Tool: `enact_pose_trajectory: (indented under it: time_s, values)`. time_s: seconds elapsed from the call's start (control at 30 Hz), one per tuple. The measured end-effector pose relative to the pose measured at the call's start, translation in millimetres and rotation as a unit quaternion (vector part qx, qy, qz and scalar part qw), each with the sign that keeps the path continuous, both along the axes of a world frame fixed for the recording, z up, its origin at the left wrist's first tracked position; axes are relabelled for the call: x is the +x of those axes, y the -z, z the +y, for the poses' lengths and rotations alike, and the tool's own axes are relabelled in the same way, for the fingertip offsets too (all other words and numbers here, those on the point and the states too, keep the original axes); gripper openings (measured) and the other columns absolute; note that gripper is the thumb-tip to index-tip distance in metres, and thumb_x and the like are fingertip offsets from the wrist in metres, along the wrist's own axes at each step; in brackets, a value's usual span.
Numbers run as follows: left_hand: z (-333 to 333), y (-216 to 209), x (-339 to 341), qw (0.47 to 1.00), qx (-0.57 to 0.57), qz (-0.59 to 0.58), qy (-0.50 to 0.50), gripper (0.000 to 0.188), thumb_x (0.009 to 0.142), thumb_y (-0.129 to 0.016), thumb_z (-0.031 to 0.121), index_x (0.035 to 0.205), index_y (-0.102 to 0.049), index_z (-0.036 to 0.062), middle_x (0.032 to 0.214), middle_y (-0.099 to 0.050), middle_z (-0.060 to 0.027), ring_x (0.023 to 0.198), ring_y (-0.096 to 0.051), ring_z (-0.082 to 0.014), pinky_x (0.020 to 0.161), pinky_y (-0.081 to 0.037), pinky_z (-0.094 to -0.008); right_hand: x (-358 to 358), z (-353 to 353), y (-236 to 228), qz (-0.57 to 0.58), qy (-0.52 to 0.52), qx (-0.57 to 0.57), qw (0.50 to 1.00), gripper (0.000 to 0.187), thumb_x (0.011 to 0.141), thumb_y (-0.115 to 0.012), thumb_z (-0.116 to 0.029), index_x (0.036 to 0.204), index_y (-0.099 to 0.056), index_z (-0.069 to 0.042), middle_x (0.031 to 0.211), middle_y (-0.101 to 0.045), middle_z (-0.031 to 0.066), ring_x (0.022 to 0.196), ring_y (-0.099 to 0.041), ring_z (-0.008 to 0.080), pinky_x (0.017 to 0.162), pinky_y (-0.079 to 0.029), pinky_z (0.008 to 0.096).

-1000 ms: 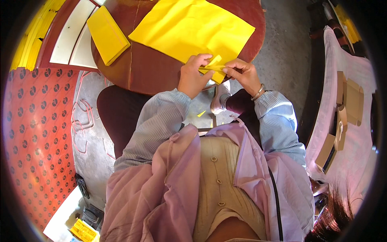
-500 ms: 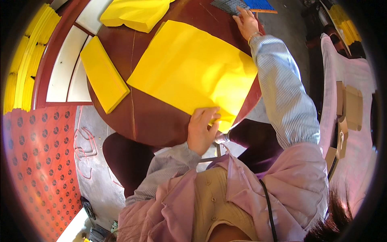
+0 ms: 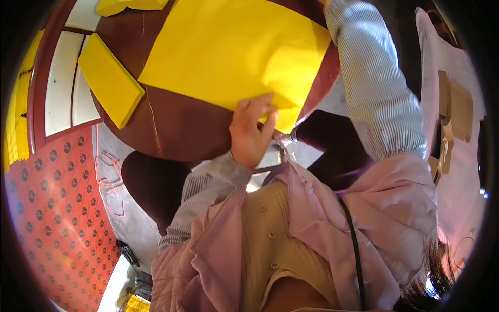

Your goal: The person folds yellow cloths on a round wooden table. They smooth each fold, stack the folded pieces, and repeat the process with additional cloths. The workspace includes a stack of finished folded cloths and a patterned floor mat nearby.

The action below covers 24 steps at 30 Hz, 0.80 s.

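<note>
A large yellow sheet (image 3: 228,52), perhaps a stack of thin paper, lies over the round dark red table (image 3: 187,125). At its near right corner my left hand (image 3: 250,130) grips the edge, fingers curled over the top and thumb close by. The sheet's corner hangs past the table edge toward my knees. My right arm (image 3: 377,78) reaches far forward along the sheet's right side. Its hand is cut off by the top of the view, so what the fingers do is hidden.
A folded yellow bundle (image 3: 112,80) lies at the table's left edge, and another yellow piece (image 3: 130,5) is farther back. White drawers (image 3: 62,83) stand left, above a red patterned sheet (image 3: 62,208). Cardboard boxes (image 3: 457,109) rest on pink cloth at right.
The view has tilted, so the table sits higher in it. My right hand, earlier at a blue and grey brush-like item beyond the sheet, has left the frame. My left hand stays at the corner.
</note>
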State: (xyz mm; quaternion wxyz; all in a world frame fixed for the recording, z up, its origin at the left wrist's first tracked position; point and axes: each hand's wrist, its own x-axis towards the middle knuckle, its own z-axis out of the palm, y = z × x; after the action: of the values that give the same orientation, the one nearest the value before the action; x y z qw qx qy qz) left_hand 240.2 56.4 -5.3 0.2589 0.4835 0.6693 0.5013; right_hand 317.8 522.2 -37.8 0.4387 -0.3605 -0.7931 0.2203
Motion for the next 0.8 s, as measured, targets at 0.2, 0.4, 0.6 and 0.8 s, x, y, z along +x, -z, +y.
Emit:
enact_pose_trajectory:
  time_s: [0.2,0.4,0.6,0.8]
  values:
    - [2.2,4.0,-8.3,0.997,0.064,0.043,0.018,0.035,0.094,-0.076,0.006,0.129,-0.07,0.0057,0.111,-0.074,-0.0134,0.098,-0.075,-0.023,0.077,-0.058,-0.0316,125.4,-290.7,-39.7,0.137,-0.198,-0.283,0.929,0.006,0.101,-0.075,-0.008,0.103,-0.071,-0.004,0.102,-0.073,0.0021,0.095,-0.069,0.0115,0.083,-0.058,0.0283]
    - [3.9,4.4,-8.4,0.999,0.033,0.039,0.016,0.029,0.095,-0.073,0.011,0.124,-0.071,0.0052,0.113,-0.074,-0.0174,0.104,-0.076,-0.0301,0.088,-0.059,-0.0383,124.7,-366.7,-45.4,-0.073,-0.229,-0.029,0.97,0.034,0.084,-0.084,-0.003,0.116,-0.075,-0.008,0.119,-0.069,0.0094,0.104,-0.071,0.0247,0.09,-0.06,0.0343]
    - [10.3,6.2,-15.5,0.998,0.038,0.044,0.03,0.03,0.096,-0.072,0.012,0.125,-0.071,0.0058,0.116,-0.075,-0.0176,0.106,-0.077,-0.0283,0.089,-0.059,-0.0373,121.1,-357.7,-43.6,-0.093,-0.254,0.025,0.962,0.028,0.085,-0.082,-0.003,0.112,-0.078,-0.009,0.119,-0.067,0.0093,0.108,-0.069,0.0268,0.092,-0.06,0.0368]
    - [17.9,10.6,-21.2,0.997,0.043,0.027,0.054,0.03,0.097,-0.07,0.011,0.126,-0.07,0.0055,0.118,-0.076,-0.0171,0.109,-0.076,-0.0266,0.092,-0.058,-0.0356,120.0,-353.3,-40.5,-0.073,-0.252,-0.015,0.965,0.019,0.089,-0.08,-0.002,0.108,-0.079,-0.004,0.111,-0.068,0.0097,0.101,-0.07,0.0265,0.087,-0.059,0.0367]
